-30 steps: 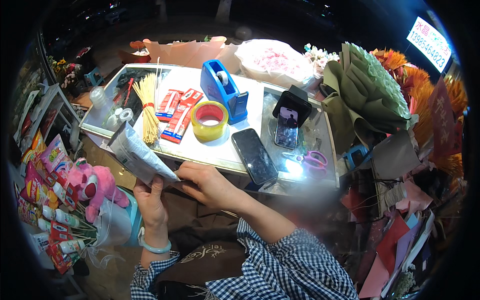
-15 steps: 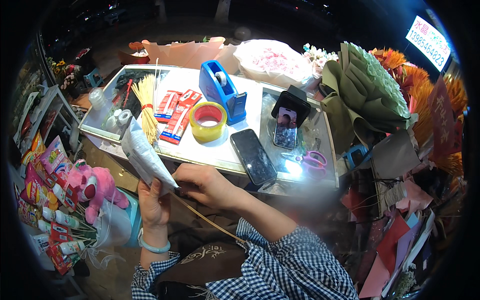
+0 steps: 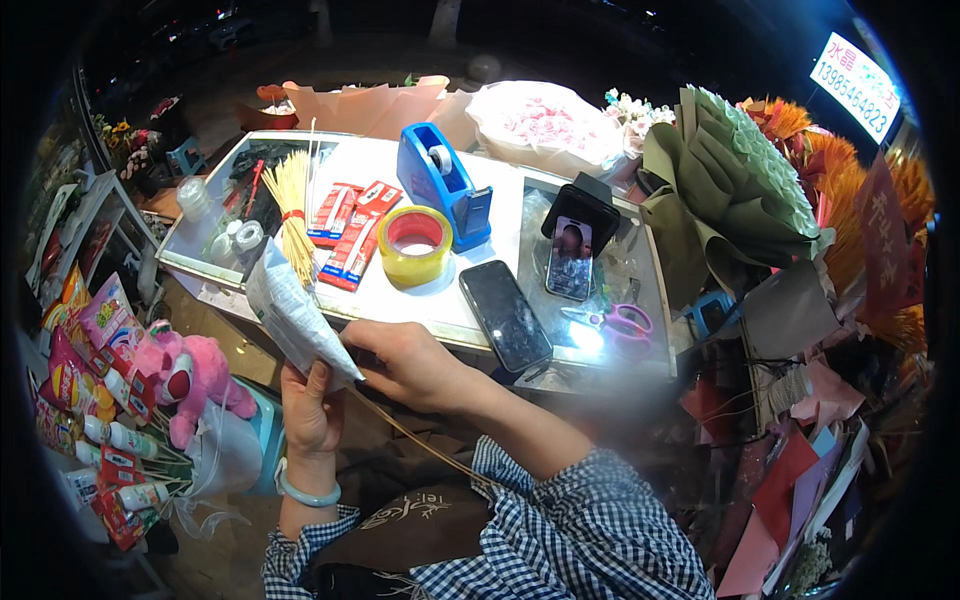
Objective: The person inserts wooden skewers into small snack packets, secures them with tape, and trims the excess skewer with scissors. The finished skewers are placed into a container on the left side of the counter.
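Across the person's front stretches a white-topped table [image 3: 362,158], the biggest thing within reach, with glass-covered compartments at both ends. Beyond its right end leans a large bouquet [image 3: 735,185] in olive wrapping, and at its far edge sits a smaller bouquet [image 3: 550,125] of pale pink in white paper. To the lower left, beside the table, a pale bucket [image 3: 222,455] stands with a pink plush toy [image 3: 200,375] leaning at its rim. On the tabletop, a blue tape dispenser [image 3: 455,190] stands near the middle; left of it lies a bundle of thin sticks [image 3: 290,230] bound with a red band. Between the table's near edge and the body are both hands. The left hand [image 3: 312,405] is closed on a white packet [image 3: 292,310], thumb over its lower end, so that the packet tilts up and leftward, off the tabletop. The right hand [image 3: 405,365] is curled at the packet's lower right edge, its fingertips hidden, so whether they grip anything cannot be told. A dark phone [image 3: 505,315] lies near the table's front edge, a yellow tape roll [image 3: 415,268] beside the dispenser, and red sachets [image 3: 350,250] between roll and bundle. Smaller still are pink-handled scissors [image 3: 612,318] on the right-hand glass and a pale bangle [image 3: 310,493] around the left wrist. Slimmest of all, a single stick [image 3: 408,433] slants from beneath the packet toward the right sleeve.
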`<state>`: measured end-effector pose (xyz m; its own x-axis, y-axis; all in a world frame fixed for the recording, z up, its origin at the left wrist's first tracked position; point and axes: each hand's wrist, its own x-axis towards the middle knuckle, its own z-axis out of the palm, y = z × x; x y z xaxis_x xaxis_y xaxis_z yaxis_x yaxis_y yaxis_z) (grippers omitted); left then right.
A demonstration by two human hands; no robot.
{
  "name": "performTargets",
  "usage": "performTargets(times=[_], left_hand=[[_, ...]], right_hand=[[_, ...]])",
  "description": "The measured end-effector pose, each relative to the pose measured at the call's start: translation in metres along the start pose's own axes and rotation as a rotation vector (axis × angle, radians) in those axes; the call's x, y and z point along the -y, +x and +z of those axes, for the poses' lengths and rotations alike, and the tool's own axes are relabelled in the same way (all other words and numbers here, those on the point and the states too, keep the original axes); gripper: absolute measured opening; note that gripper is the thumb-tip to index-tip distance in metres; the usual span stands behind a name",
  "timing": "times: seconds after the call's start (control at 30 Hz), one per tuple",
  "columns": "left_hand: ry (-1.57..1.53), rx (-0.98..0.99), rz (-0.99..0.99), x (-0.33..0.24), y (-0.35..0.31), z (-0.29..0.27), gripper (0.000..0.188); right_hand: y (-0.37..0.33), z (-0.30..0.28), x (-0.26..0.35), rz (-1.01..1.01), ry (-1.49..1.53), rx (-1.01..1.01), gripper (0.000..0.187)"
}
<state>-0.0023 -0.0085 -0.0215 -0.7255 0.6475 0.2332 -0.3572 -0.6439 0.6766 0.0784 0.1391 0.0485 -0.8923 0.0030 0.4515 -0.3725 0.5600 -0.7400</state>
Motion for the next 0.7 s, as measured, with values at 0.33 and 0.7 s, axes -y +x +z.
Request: performTargets(times=[0.33,0.7], left_hand=[[0.089,-0.044,0.071,0.002,0.000,0.006,0.039],[0.190,-0.155,0.114,0.001,0.003,-0.003,0.044]], right_hand=[[-0.003,0.022,-0.005,0.194,0.104,-0.296,0.016],[-0.009,0.017,-0.005,0.133,0.294,-0.125,0.021]])
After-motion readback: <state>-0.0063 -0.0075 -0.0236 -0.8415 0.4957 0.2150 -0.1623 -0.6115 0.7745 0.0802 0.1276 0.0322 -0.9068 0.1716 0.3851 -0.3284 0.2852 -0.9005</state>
